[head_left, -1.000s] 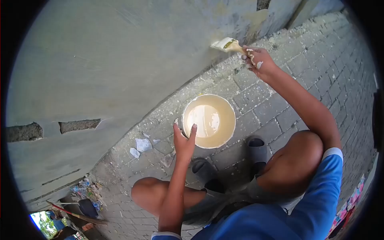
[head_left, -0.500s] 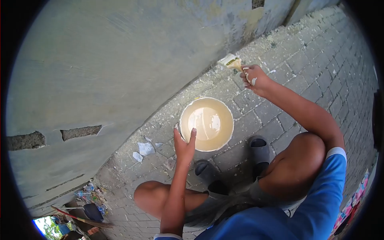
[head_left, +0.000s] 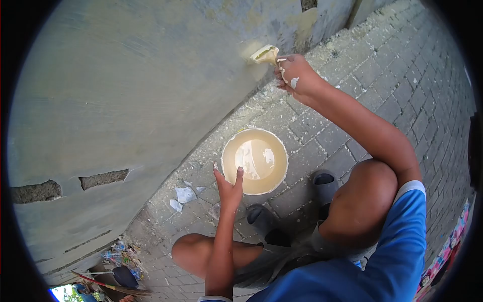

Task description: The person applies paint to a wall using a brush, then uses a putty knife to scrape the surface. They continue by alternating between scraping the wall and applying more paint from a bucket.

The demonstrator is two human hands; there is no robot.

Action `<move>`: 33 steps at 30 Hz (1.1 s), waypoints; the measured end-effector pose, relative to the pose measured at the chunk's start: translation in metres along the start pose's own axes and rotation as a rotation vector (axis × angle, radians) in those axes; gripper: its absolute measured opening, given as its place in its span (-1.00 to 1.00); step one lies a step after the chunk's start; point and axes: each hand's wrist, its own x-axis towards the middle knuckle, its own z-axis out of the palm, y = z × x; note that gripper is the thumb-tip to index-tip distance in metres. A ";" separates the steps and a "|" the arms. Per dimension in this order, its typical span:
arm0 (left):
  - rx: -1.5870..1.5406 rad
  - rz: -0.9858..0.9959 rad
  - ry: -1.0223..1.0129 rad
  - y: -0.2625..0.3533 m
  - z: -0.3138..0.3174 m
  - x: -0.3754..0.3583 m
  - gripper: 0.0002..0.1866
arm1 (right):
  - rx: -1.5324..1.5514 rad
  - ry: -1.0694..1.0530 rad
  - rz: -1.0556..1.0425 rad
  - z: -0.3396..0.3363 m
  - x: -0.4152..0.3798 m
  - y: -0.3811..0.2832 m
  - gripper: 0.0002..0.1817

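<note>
My right hand (head_left: 297, 75) is closed round the handle of a paintbrush (head_left: 265, 53), and pale paint is smeared over its knuckles. The bristles press on the lower part of the grey wall (head_left: 126, 90), beside a fresh cream-coloured patch. On the paving below stands a round bucket (head_left: 278, 171) with cream paint (head_left: 255, 158) in it. My left hand (head_left: 230, 191) holds the bucket's near-left rim, thumb over the edge and fingers along the outside.
Broken white flakes (head_left: 185, 195) lie on the grey paving (head_left: 402, 95) left of the bucket. Dark slippers (head_left: 261, 217) are on my feet. A broom (head_left: 113, 286), a dark dustpan (head_left: 125, 278) and litter are at the lower left. Rough openings (head_left: 103, 179) mark the wall.
My right hand has moved up and left, bringing the paintbrush from above the wall's foot onto the wall. A cream patch now shows there. My left hand stays at the bucket; the view has shifted slightly.
</note>
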 end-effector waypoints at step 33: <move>-0.071 -0.099 -0.052 0.018 -0.003 -0.001 -0.10 | -0.303 0.127 0.196 -0.057 0.070 0.161 -0.70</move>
